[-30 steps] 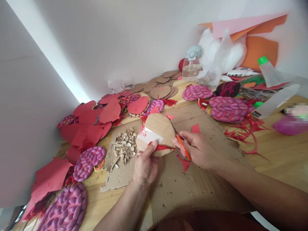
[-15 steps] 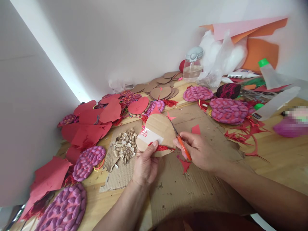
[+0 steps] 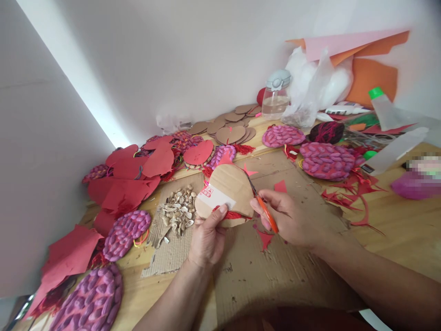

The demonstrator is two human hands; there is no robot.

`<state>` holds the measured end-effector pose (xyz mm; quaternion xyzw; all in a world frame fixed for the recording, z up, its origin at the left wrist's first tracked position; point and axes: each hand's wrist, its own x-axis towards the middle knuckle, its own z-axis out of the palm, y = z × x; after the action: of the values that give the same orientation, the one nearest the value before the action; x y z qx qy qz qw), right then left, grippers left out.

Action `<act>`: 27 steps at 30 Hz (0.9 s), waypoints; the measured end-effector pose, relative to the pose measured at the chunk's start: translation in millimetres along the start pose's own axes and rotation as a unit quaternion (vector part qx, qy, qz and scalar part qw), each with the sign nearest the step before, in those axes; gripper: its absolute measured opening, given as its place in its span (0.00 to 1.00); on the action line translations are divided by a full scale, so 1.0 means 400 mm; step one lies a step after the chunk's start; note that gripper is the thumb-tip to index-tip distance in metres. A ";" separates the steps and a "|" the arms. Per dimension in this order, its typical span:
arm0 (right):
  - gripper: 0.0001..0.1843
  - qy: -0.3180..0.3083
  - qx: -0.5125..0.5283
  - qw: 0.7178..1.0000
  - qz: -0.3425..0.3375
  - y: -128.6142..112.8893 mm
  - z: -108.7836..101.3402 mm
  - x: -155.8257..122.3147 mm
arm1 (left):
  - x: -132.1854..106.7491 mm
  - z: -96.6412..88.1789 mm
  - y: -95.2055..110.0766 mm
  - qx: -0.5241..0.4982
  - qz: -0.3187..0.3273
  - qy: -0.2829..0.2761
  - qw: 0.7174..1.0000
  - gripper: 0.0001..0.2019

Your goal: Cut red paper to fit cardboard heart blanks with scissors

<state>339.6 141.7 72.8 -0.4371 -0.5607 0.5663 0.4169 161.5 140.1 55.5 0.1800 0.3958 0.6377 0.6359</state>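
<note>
My left hand (image 3: 210, 234) grips a rounded cardboard piece (image 3: 230, 181) by its lower edge, thumb on top. White tape with red print crosses the cardboard, and a red tassel (image 3: 237, 214) lies along its lower side. Red paper (image 3: 225, 157) sticks out past its upper edge. In my right hand (image 3: 285, 214) is a pair of scissors with orange handles (image 3: 268, 215). Their blades lie along the cardboard's right edge, touching a strip of red paper (image 3: 250, 171). A red paper scrap (image 3: 265, 240) lies just below on the cardboard mat (image 3: 275, 280).
Shells (image 3: 177, 209) are heaped on cardboard at left, beside red paper sheets (image 3: 129, 193) and purple-pink shell-covered discs (image 3: 127, 234). Cardboard discs (image 3: 230, 134) stack at the back near a jug (image 3: 275, 99). Red scraps (image 3: 361, 193), a yarn ball (image 3: 326, 132) and a plastic bag (image 3: 310, 87) are at right.
The scissors and my right hand have shifted slightly right and down. The red paper strip at the blades stands a little further from the cardboard. My left hand keeps its grip.
</note>
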 end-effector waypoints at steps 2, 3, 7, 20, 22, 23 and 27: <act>0.25 0.000 0.004 1.000 -0.004 0.002 0.000 0.001 | 0.001 -0.002 0.002 0.003 0.005 0.001 1.000 0.30; 0.24 -0.002 0.005 1.000 -0.006 0.004 0.000 0.002 | 0.002 -0.003 0.003 0.006 0.007 0.001 1.000 0.30; 0.24 -0.013 0.017 1.000 -0.001 -0.002 -0.004 0.004 | 0.011 -0.011 0.013 0.016 0.007 -0.011 1.000 0.31; 0.24 -0.026 0.022 0.999 0.008 -0.005 -0.012 0.000 | 0.025 -0.018 0.038 0.040 0.010 -0.041 0.998 0.32; 0.24 -0.029 0.026 0.999 0.011 -0.009 -0.013 0.000 | 0.029 -0.021 0.045 0.050 0.016 -0.049 0.997 0.33; 0.24 -0.031 0.025 0.999 0.015 -0.015 -0.013 -0.001 | 0.032 -0.024 0.051 0.057 0.019 -0.055 0.997 0.33; 0.25 -0.041 -0.005 0.999 0.031 -0.044 -0.015 -0.005 | 0.044 -0.040 0.076 0.095 0.013 -0.086 0.992 0.36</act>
<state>345.7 141.7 90.4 -0.4326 -0.5661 0.5936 0.3742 127.4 156.2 63.1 0.2994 0.3960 0.5871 0.6394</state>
